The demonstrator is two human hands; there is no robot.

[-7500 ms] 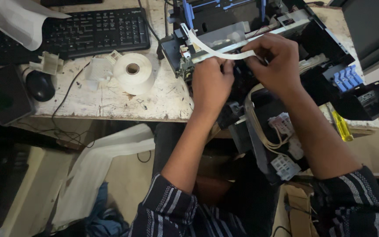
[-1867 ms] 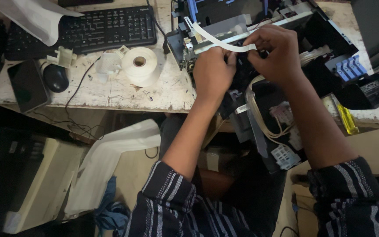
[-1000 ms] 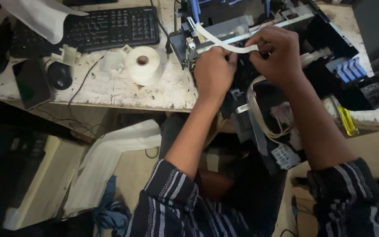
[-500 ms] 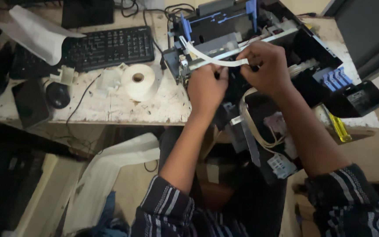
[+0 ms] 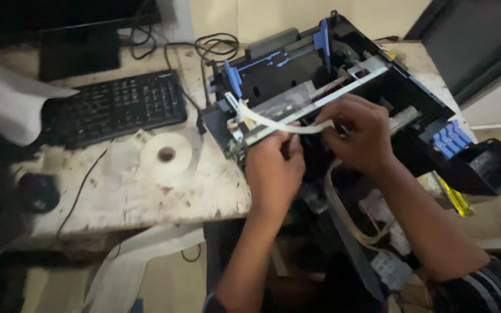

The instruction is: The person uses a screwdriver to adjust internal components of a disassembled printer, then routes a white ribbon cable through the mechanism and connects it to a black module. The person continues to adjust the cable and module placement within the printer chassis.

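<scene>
ribbon cable (image 5: 273, 123) thin, floppy, likely crease-prone; best held near ends. right hand (image 5: 359, 134) pinches it; left hand (image 5: 273, 169) curled on printer (image 5: 401, 98), grip unclear.

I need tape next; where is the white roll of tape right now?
In the head view, the white roll of tape lies flat on the worn white desk, left of the opened black printer, just below the black keyboard.

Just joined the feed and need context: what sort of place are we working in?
Probably a small electronics repair bench: an opened printer under both hands, a worn white desk, a black keyboard and a tape roll.
</scene>
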